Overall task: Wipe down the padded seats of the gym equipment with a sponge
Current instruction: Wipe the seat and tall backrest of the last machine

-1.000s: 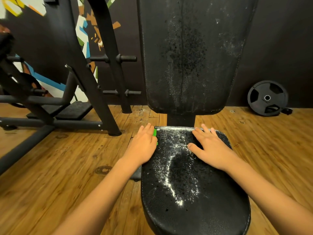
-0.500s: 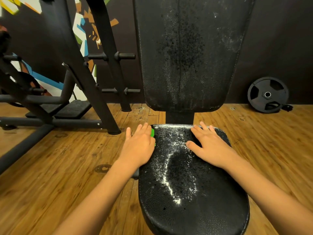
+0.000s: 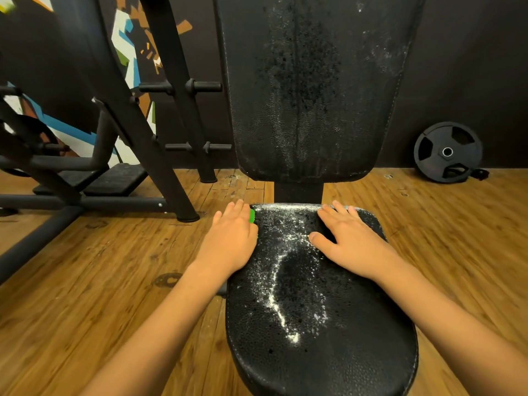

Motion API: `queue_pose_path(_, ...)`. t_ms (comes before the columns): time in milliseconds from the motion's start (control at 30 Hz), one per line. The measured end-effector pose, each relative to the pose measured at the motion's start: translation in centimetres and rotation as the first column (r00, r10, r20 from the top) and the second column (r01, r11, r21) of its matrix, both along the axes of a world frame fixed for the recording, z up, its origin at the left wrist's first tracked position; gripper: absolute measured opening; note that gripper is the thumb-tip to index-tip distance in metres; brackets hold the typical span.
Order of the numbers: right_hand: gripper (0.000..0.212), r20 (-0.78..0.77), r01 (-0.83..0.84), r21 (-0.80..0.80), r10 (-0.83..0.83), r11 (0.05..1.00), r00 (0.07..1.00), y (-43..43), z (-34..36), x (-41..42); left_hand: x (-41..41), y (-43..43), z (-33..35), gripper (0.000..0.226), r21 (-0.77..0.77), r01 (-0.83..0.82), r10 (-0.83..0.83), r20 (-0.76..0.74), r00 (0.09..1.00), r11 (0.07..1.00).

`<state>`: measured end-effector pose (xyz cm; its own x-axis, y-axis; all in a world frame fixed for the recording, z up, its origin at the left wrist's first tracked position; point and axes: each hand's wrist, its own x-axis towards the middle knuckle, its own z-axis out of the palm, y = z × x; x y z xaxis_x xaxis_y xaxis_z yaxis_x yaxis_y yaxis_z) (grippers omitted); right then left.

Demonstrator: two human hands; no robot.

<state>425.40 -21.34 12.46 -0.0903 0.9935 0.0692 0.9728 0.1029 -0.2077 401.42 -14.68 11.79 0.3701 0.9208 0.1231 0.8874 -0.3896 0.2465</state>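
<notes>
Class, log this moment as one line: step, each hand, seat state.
step: wiping seat | left hand: presses sponge at seat's rear left edge | right hand: flat on seat | seat: white streaks

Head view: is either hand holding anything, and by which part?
Left hand covers a green sponge at the seat edge; only a sliver shows, grip unclear. Right hand rests flat, holding nothing.

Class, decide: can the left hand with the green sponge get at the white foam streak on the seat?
Probably yes. The left hand covers the sponge at the rear left edge of the seat, the foam streak lies beside it with nothing between, and the right hand rests clear.
</notes>
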Motion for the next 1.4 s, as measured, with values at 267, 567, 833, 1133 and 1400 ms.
queue_pose_path(267, 0.072, -0.011, -0.001, 0.003, 0.001, 1.0, 1.0, -0.1, 0.0, 0.0, 0.6, 2.2, 0.6, 0.052, -0.039, -0.013, 0.013, 0.013, 1.0, 0.999)
queue_pose_path(567, 0.071, -0.01, -0.004, 0.002, 0.004, 1.0, 1.0, -0.1, -0.1, 0.1, -0.3, 0.0, -0.1, 0.054, -0.077, 0.001, 0.007, 0.098, 0.995, 0.997)
queue_pose_path(833, 0.071, -0.019, -0.015, 0.014, 0.015, 1.0, 1.0, 0.1, -0.2, 0.2, 0.4, 2.2, 1.2, 0.051, -0.092, -0.009, 0.02, 0.113, 0.993, 0.996)
queue_pose_path(1133, 0.071, -0.015, -0.015, 0.016, 0.015, 1.0, 1.0, 0.1, -0.3, 0.4, -1.0, -4.2, 0.3, 0.054, -0.009, -0.004, 0.005, 0.027, 1.0, 1.0)
queue_pose_path(1400, 0.074, -0.026, -0.005, -0.004, 0.005, 1.0, 1.0, 0.2, -0.4, 0.4, -0.8, -3.4, 0.9, 0.054, -0.017, -0.002, 0.002, 0.012, 1.0, 1.0)
